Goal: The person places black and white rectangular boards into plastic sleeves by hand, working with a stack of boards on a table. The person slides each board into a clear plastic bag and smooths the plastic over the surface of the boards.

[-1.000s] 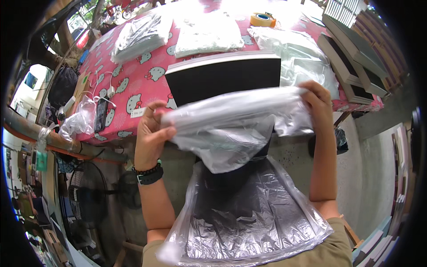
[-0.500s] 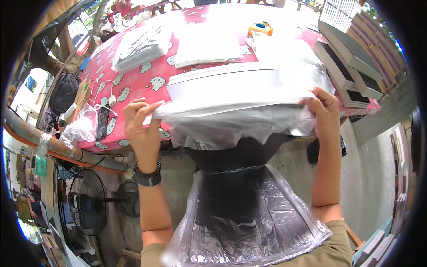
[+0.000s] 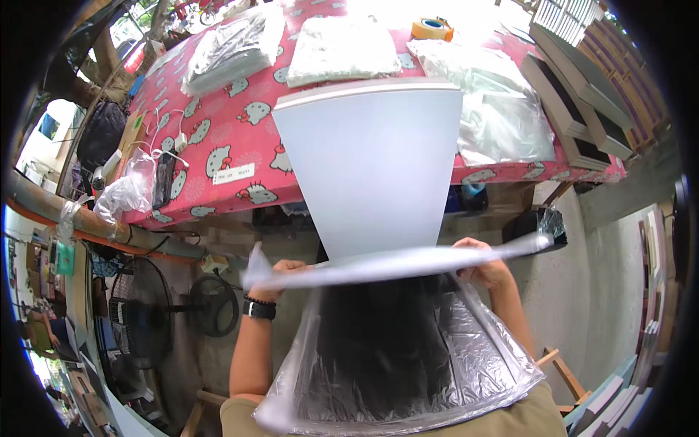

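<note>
My left hand and my right hand each keep a clenched grip on the rolled top edge of a clear plastic bag, which covers a flat white panel up to about half. The panel stands upright in front of me, its lower part dark inside the bag and resting against my lap. Behind it is the bench with a pink patterned cloth, folded plastic bags and 1 tape roll.
</note>
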`<state>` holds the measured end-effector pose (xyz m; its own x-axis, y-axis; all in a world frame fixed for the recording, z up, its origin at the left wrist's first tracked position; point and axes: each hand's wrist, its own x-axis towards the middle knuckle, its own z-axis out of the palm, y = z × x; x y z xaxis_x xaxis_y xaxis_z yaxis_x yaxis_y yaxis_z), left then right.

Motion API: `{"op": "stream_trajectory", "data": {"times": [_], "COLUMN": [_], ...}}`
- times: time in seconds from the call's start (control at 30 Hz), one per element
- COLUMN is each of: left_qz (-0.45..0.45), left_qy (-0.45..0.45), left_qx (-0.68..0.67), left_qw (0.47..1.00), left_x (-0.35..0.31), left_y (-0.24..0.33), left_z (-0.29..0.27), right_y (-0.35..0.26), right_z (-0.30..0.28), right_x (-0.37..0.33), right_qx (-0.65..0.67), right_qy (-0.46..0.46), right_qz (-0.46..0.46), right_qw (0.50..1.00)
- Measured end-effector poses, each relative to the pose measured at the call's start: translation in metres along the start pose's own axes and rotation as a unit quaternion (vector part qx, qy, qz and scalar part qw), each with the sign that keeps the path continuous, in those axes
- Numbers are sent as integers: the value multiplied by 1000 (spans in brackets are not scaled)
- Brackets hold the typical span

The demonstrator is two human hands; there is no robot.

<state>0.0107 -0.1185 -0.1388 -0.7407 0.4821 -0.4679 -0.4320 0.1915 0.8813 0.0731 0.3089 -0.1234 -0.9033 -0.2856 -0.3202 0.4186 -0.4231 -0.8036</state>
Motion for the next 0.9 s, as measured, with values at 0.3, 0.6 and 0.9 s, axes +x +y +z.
{"op": "stream_trajectory", "data": {"times": [0.3, 0.6, 0.9], "left_qz": [-72, 208, 388], "left_qy": [171, 84, 145], "left_qx": [219, 121, 382], "left_qw": [958, 967, 826], "left_x": [59, -8, -38], "left_y": [-91, -27, 36], "left_z": [18, 32, 50], "right_y": [132, 21, 1], "right_z": [-78, 6, 53], "right_x": [57, -1, -12], "right_qx": [-368, -277, -545], "right_qy": [276, 88, 67], "right_qz": [-148, -84, -337], "right_qw": [876, 953, 765]}}
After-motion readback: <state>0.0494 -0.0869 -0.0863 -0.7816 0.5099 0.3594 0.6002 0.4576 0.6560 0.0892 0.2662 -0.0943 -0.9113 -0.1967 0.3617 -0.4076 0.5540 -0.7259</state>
